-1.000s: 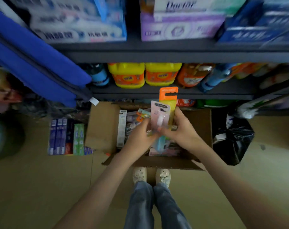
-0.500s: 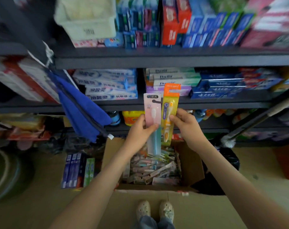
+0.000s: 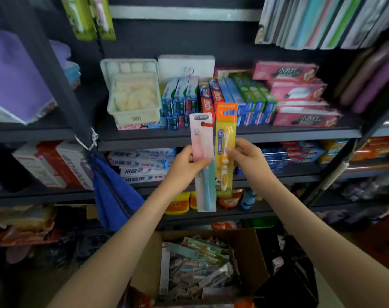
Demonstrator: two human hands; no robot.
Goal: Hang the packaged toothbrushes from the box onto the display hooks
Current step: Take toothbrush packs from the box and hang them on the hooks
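Note:
My left hand (image 3: 185, 165) pinches a pink and teal packaged toothbrush (image 3: 203, 152), held upright in front of the shelves. Right beside it, my right hand (image 3: 246, 155) pinches a yellow and orange packaged toothbrush (image 3: 226, 130), also upright. The two packs touch side by side at chest height. Below them on the floor stands the open cardboard box (image 3: 255, 256) holding several more packaged toothbrushes (image 3: 198, 267). Green toothbrush packs (image 3: 86, 16) hang at the upper left, and more packs (image 3: 327, 21) hang in a row at the upper right.
Dark metal shelves (image 3: 278, 134) carry toothpaste boxes (image 3: 211, 101), pink boxes (image 3: 300, 94) and a white basket (image 3: 133, 94). A blue cloth (image 3: 113, 196) hangs from the upright post (image 3: 62, 90) on the left. A black bag (image 3: 295, 274) sits right of the box.
Both hands have lifted the two packs up out of the box to shelf height. My view has tilted upward from the floor toward the upper shelves and hanging packs.

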